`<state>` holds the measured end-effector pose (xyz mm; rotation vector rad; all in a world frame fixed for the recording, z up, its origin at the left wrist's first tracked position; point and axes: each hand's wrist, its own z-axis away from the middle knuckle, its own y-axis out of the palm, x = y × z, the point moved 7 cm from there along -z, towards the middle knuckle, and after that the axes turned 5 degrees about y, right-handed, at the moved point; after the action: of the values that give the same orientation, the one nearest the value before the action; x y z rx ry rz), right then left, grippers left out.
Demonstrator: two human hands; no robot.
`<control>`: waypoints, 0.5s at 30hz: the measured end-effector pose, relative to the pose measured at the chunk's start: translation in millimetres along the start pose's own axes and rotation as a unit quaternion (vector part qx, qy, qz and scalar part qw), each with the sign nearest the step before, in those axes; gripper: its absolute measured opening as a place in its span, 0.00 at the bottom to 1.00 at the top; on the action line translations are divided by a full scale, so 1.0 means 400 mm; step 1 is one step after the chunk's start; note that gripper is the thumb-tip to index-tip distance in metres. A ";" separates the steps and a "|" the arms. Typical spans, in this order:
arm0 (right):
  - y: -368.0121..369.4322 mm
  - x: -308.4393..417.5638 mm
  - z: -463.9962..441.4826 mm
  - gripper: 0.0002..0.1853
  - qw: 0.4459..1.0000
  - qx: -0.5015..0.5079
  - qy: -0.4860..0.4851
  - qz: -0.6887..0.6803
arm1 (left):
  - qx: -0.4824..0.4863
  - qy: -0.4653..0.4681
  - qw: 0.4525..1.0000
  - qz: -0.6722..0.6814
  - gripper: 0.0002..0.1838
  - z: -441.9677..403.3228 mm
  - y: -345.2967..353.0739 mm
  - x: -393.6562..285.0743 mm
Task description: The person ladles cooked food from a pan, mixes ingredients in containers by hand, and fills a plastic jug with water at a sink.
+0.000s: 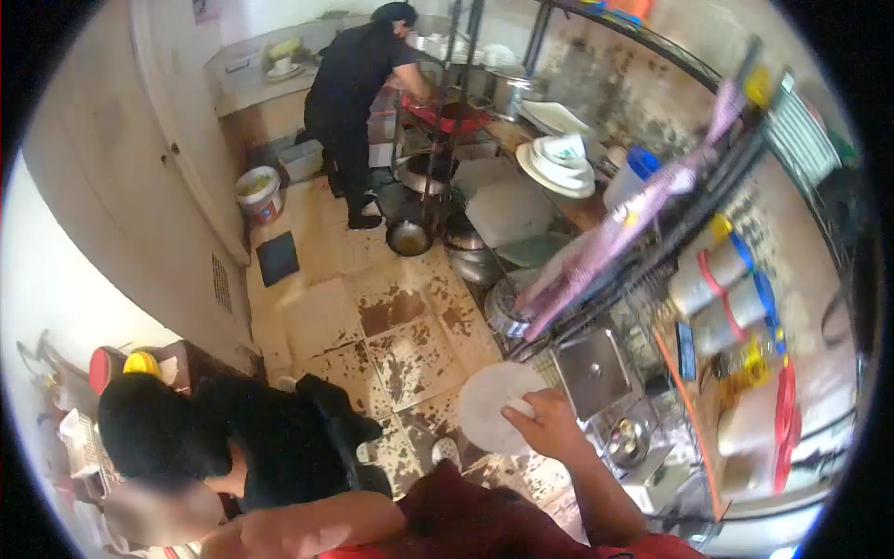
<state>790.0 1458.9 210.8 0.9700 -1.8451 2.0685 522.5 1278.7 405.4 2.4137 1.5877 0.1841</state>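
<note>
My right hand [548, 422] is closed on the near edge of a round, whitish, flat lid [503, 406]. The lid is held out above the floor, just left of a steel sink basin [593, 371]. From a dark red sleeve, my left arm [312, 529] reaches across the lower left, beside a person in black [279, 438]. The fingers of my left hand cannot be made out at the frame's edge.
Another person in black [349, 93] bends over a red basin [447, 114] at the back. White plates [559, 166] sit on the right-hand rack. Lidded containers [712, 279] line the right wall. A wok [409, 238] and bucket [259, 194] stand on the stained tiles [410, 363].
</note>
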 end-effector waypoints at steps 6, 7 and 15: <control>0.013 -0.106 -0.437 0.24 0.998 0.057 0.015 -0.030 | -0.055 -0.092 0.959 -0.261 0.36 -0.032 -0.279 0.226; 0.020 -0.092 -0.520 0.24 0.997 0.064 -0.011 -0.032 | -0.065 -0.097 0.944 -0.309 0.37 -0.046 -0.315 0.269; 0.244 0.221 -1.201 0.22 0.946 0.136 -0.291 -0.050 | -0.268 -0.261 0.659 -0.653 0.29 0.041 -0.670 0.405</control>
<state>508.7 1869.2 182.5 1.8741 -1.7056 2.1645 353.7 1526.0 311.7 0.4212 2.0671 -0.2638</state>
